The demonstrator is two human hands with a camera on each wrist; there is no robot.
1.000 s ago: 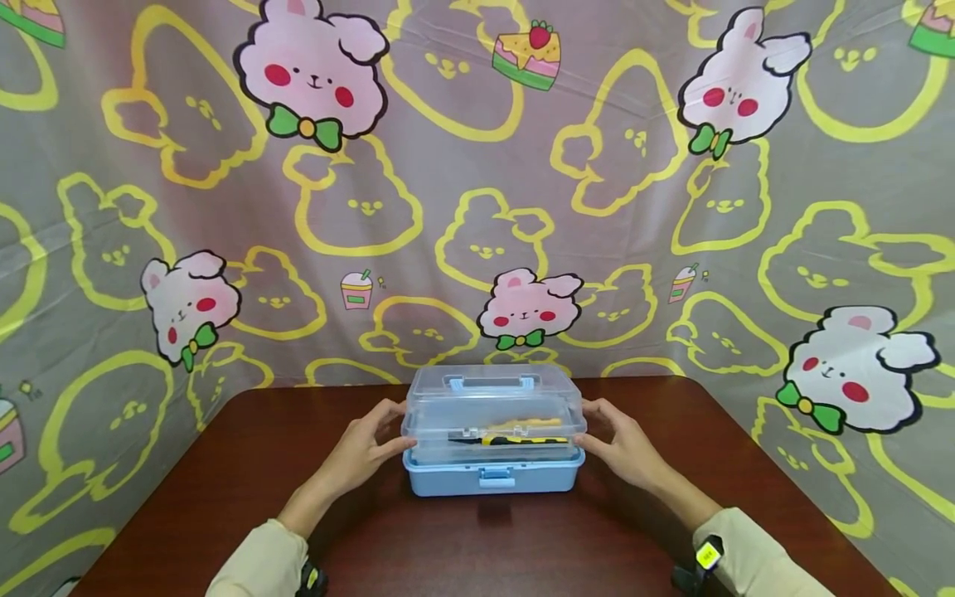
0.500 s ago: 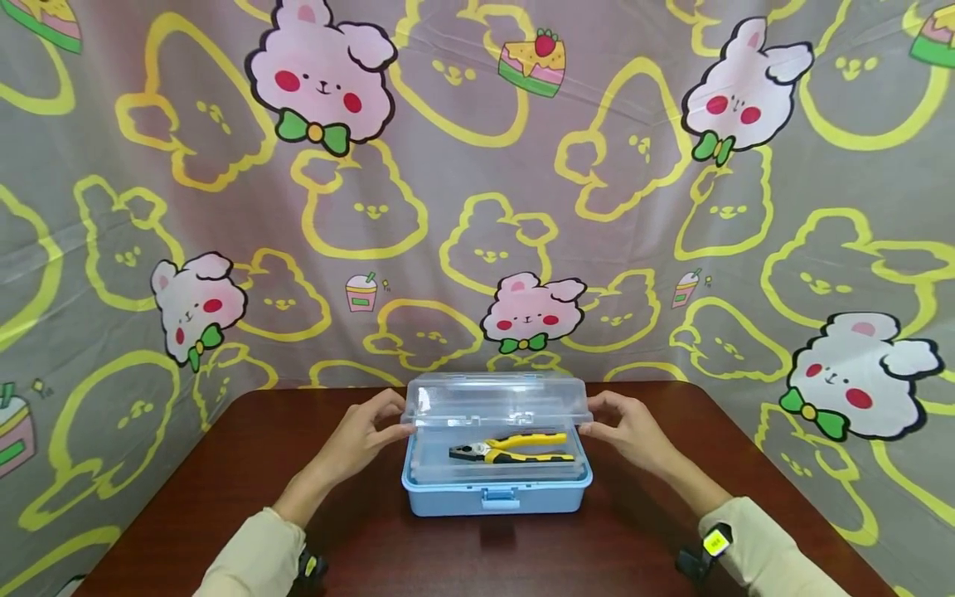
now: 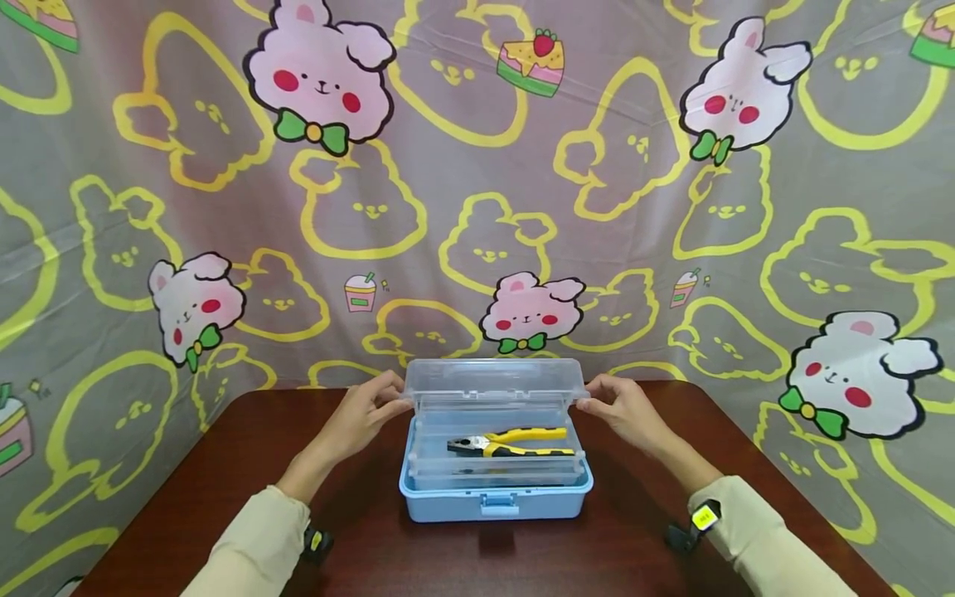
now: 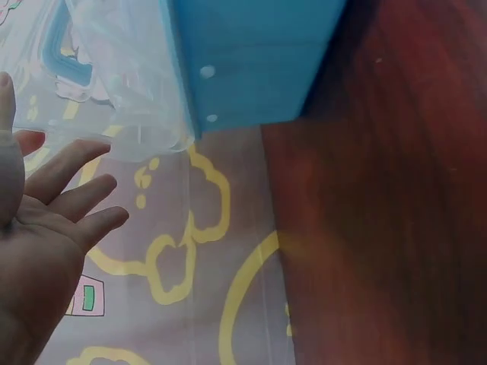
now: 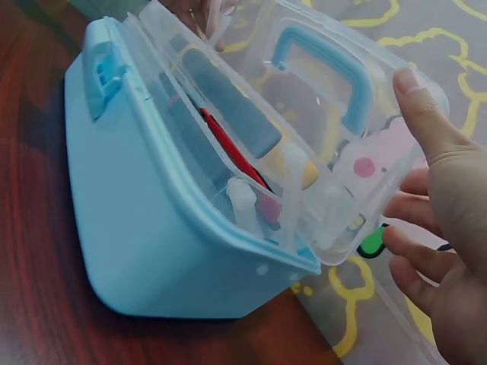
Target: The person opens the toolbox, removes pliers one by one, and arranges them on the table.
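A light blue toolbox [image 3: 496, 504] stands on the table with its clear lid [image 3: 496, 378] tilted up and back. My left hand [image 3: 366, 417] pinches the lid's left side, and my right hand [image 3: 627, 414] pinches its right side. In the right wrist view, the right thumb [image 5: 417, 103] lies against the lid beside the blue handle [image 5: 335, 65]. Combination pliers [image 3: 515, 442] with yellow and black grips lie on a clear inner tray [image 3: 429, 467]. A long red item [image 5: 228, 144] shows inside the box in the right wrist view; its kind is unclear.
The dark red-brown wooden table [image 3: 358, 539] surrounds the box. A grey curtain [image 3: 462, 149] with rabbit drawings hangs close behind it. A blue latch [image 3: 498, 502] sits at the front of the box.
The lid has swung up and back, raised by both hands. The pliers, first seen behind the lid, now show uncovered, and the inner trays have risen and spread.
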